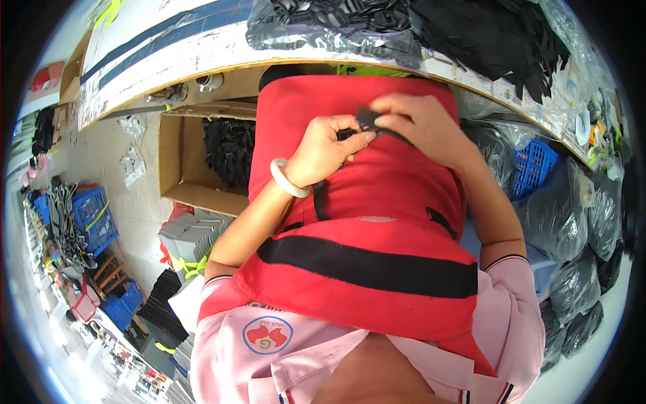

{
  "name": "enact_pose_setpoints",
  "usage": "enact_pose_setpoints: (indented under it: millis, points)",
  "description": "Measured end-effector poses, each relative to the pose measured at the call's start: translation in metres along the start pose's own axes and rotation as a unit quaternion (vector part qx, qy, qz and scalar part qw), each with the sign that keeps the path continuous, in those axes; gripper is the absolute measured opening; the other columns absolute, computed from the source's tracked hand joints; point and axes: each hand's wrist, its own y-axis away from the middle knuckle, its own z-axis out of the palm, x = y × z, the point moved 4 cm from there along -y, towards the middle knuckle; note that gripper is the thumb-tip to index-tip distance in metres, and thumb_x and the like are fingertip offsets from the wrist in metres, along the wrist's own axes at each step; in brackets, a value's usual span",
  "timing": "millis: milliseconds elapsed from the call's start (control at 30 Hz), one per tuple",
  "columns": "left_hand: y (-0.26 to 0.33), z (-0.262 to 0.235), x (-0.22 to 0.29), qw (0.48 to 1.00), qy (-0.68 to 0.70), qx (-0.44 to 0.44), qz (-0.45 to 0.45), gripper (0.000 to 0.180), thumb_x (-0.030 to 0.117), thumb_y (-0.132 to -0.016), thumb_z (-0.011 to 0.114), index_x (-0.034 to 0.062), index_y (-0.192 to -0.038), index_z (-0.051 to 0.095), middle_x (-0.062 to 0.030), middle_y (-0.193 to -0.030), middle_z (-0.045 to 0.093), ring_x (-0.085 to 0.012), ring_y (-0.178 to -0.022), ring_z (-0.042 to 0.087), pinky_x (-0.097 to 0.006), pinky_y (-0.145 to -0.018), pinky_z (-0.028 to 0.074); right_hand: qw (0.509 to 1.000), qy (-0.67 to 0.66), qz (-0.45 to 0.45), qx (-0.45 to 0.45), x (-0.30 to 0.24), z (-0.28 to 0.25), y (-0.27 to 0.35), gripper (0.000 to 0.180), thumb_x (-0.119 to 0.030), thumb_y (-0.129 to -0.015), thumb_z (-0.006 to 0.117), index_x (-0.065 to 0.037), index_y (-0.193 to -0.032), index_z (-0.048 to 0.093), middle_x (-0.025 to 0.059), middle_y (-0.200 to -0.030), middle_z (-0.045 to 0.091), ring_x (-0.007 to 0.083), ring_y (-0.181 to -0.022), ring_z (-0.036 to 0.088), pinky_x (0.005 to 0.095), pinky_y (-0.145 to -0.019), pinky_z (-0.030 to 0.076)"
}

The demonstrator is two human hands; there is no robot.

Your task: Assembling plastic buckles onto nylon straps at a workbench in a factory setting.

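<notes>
Over the red apron on my lap, both hands meet at a black strap (321, 202). My left hand (330, 148), with a pale bangle at its wrist, is closed on the strap, whose loose length hangs below it. My right hand (424, 124) pinches a stretch of the same strap just to the right, its fingers bent and slightly blurred. Between the fingertips of both hands is a small flat dark piece (367, 117); whether it is a buckle or folded strap I cannot make out.
Ahead, a worktable (202, 74) bears a plastic bag of black buckles (330, 17) and a heap of black strips (494, 44). To the left, an open cardboard box (195, 195) holds black pieces (230, 151). Stuffed dark bags (555, 209) and a blue basket (533, 168) crowd the right.
</notes>
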Motion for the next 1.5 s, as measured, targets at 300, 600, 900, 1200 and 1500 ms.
enact_pose_setpoints:
  millis: [300,600,900,1200,1500]
  points:
    - [0.001,-0.013,-0.025,0.950,0.300,0.084,-0.007,0.015,0.011,-0.089,0.067,0.0001,-0.098,0.067,-0.0046,-0.074,0.063,-0.0103,-0.058,0.058,-0.021,-0.039,0.043,0.939,-0.293,0.153,0.099,0.006,0.028,-0.001,0.018,-0.019,-0.093,0.061,-0.002,-0.098,0.063,-0.0018,-0.068,0.059,0.0031,-0.057,0.051,0.0191,-0.052,0.041]
    - [0.002,-0.013,-0.020,0.973,0.180,0.141,0.044,0.011,0.008,-0.086,0.069,0.0010,-0.095,0.069,-0.0005,-0.070,0.062,-0.0034,-0.052,0.052,-0.017,-0.041,0.037,0.864,-0.434,0.250,0.047,-0.001,0.045,0.010,0.018,-0.023,-0.095,0.057,-0.005,-0.090,0.059,0.0011,-0.062,0.056,0.0073,-0.043,0.050,0.0198,-0.039,0.038]
    - [0.002,-0.024,-0.012,0.934,-0.139,0.173,0.279,0.009,0.003,-0.083,0.070,0.0018,-0.093,0.070,-0.0013,-0.077,0.063,-0.0058,-0.059,0.054,-0.021,-0.048,0.039,0.858,-0.466,0.175,0.125,0.003,0.059,0.003,0.021,-0.022,-0.094,0.060,-0.002,-0.098,0.060,0.0051,-0.072,0.061,0.0091,-0.052,0.057,0.0200,-0.046,0.046]
    - [0.006,-0.023,-0.033,0.945,0.318,0.065,-0.030,0.020,0.016,-0.091,0.065,-0.0007,-0.101,0.067,-0.0058,-0.081,0.065,-0.0103,-0.057,0.057,-0.022,-0.042,0.042,0.879,-0.436,0.152,0.121,0.010,0.057,0.003,0.018,-0.014,-0.091,0.065,-0.001,-0.103,0.063,0.0028,-0.084,0.062,0.0103,-0.078,0.059,0.0217,-0.074,0.046]
    - [0.005,-0.025,-0.021,0.955,0.268,0.126,0.017,0.013,0.011,-0.092,0.062,-0.0010,-0.094,0.067,-0.0023,-0.063,0.057,-0.0073,-0.047,0.051,-0.018,-0.039,0.035,0.952,-0.155,-0.120,0.235,-0.045,0.020,0.010,0.009,-0.004,-0.089,0.062,-0.003,-0.098,0.063,0.0034,-0.089,0.059,0.0122,-0.081,0.056,0.0227,-0.074,0.044]
